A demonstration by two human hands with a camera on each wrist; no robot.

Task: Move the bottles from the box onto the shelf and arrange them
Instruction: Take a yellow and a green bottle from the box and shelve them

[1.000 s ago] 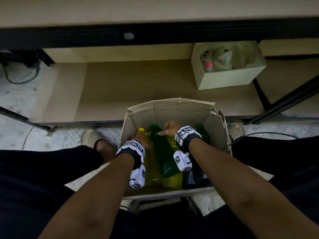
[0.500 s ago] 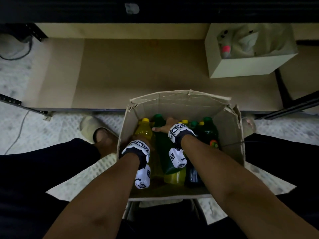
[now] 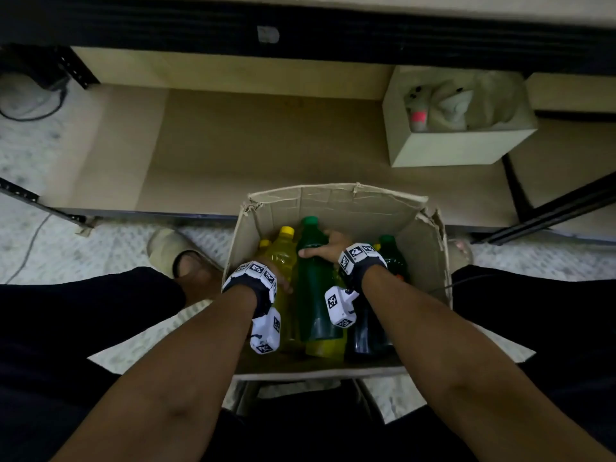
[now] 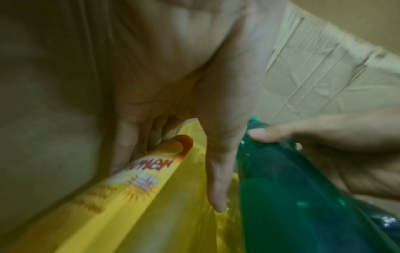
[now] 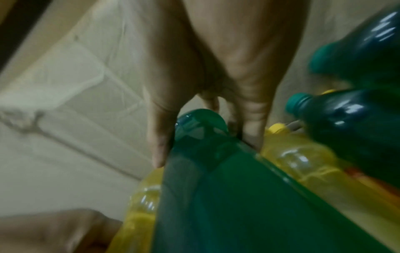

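An open cardboard box [image 3: 336, 201] stands on the floor between my knees, with several yellow and green bottles inside. My right hand [image 3: 325, 250] grips a tall green bottle [image 3: 311, 295] around its shoulder; the right wrist view shows thumb and fingers wrapped round the green bottle [image 5: 216, 188] just below its cap. My left hand [image 3: 281, 281] holds a yellow bottle [image 3: 283, 253] at the box's left side; in the left wrist view its fingers curl round the yellow bottle [image 4: 151, 196] at its label. The low wooden shelf [image 3: 266, 145] lies just beyond the box.
A small beige box [image 3: 456, 148] with a plush toy in it sits on the shelf at the right. Black metal shelf posts [image 3: 550, 211] run at the right and left. A dark beam [image 3: 300, 25] crosses overhead. A slippered foot [image 3: 173, 251] rests left of the box.
Both hands have closed further round their bottles and the green and yellow bottles have risen a little in the box. The head view has shifted.
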